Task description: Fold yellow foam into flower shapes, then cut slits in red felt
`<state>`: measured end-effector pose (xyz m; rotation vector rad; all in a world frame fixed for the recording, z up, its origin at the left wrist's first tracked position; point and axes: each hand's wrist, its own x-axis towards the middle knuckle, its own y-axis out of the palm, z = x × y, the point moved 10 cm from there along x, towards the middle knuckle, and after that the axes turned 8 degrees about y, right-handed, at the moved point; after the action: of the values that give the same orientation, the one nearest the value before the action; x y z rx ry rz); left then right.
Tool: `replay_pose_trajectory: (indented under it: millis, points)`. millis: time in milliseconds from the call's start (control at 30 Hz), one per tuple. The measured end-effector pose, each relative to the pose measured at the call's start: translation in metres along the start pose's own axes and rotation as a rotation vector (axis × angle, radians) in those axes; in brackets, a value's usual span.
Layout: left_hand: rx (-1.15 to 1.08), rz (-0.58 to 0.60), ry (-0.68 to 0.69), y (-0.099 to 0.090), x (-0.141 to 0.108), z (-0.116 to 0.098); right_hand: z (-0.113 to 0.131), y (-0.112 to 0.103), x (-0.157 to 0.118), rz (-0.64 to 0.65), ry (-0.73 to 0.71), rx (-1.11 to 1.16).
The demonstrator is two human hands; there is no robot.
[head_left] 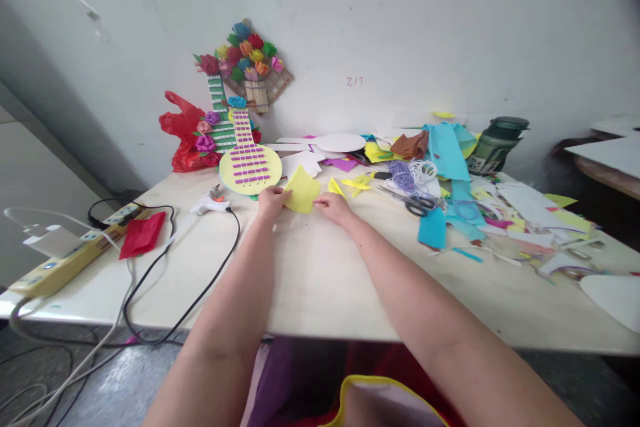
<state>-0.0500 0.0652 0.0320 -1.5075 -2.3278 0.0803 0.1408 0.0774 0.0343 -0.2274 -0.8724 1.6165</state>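
Observation:
A square of yellow paper (302,191) is held up between both hands above the white table. My left hand (273,203) pinches its left edge, and my right hand (334,207) has its fingers closed at the lower right edge. Just behind my left hand leans a round yellow instrument-shaped craft (271,170) with purple and white strips. More yellow paper pieces (336,187) lie beyond my right hand. A white glue gun (213,205) rests to the left of my left hand.
On the left are a power strip (55,273), black cable and red paper (143,235). Scissors (419,205), blue paper (433,228), yarn and many scraps cover the right side. A dark green bottle (495,147) and paper flowers (247,50) stand by the wall.

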Motion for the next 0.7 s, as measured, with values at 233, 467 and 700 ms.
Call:
replay_pose_trajectory:
  millis: [233, 467, 700]
  points:
    - [-0.590, 0.195, -0.122, 0.036, -0.009, 0.002, -0.031, -0.011, 0.000, -0.063, 0.355, 0.570]
    - [-0.745, 0.268, -0.178, 0.051, -0.014, 0.000, -0.035, -0.006, -0.006, -0.071, 0.522, 0.989]
    - [-0.797, 0.310, -0.197, 0.055, -0.018, -0.004, -0.028, -0.004, -0.008, -0.006, 0.497, 1.043]
